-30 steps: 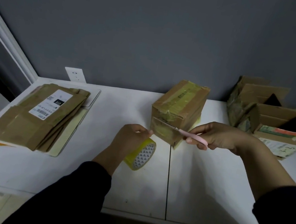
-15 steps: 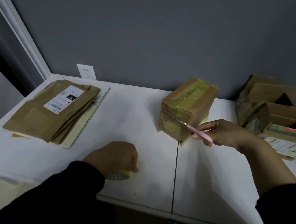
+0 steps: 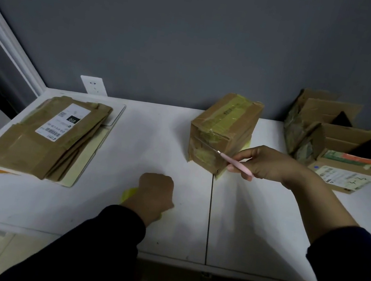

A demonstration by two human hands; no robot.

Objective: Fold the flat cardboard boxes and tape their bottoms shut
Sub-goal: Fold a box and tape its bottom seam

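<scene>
Taped box (image 3: 223, 131): stands near the middle of the desk (image 3: 165, 233), toward the back wall, all flaps closed. Yellowish tape runs over its top face and down the front, and a strip of yellow shows under its lower right edge.
Right hand (image 3: 270, 163): grip clamped on a pink-handled cutter (image 3: 236, 163), pinched between thumb and fingers; the hand hangs just right of the taped box.
Cutter blade: thin metal, points left and lies against the box's front face; whether the tool is scissors or a knife cannot be told.
Left hand (image 3: 156, 193): curled into a fist low on the desk, in front of and left of the taped box, grip closed over the tape roll (image 3: 128, 195).
Roll: yellow, mostly hidden beneath the fist; only its left edge shows clearly.
Flat boxes (image 3: 47, 141): a fanned stack lies at the desk's left side, well apart from both hands; the top one bears a white shipping label (image 3: 63, 123) with a barcode.
Cream board (image 3: 103, 145): under the stack, jutting out on its right and near sides.
Orange scrap (image 3: 5, 171): peeks out at the stack's near left corner.
Open boxes (image 3: 338, 139): two stand at the back right, touching each other, flaps up; insides dark, contents cannot be told. The nearer one carries a printed label (image 3: 342, 177) on its front.
Desk seam (image 3: 209, 216): dark line running from the taped box's near corner to the front edge, between the hands.
Wall outlet (image 3: 94, 85): white, on the grey wall behind the desk.
</scene>
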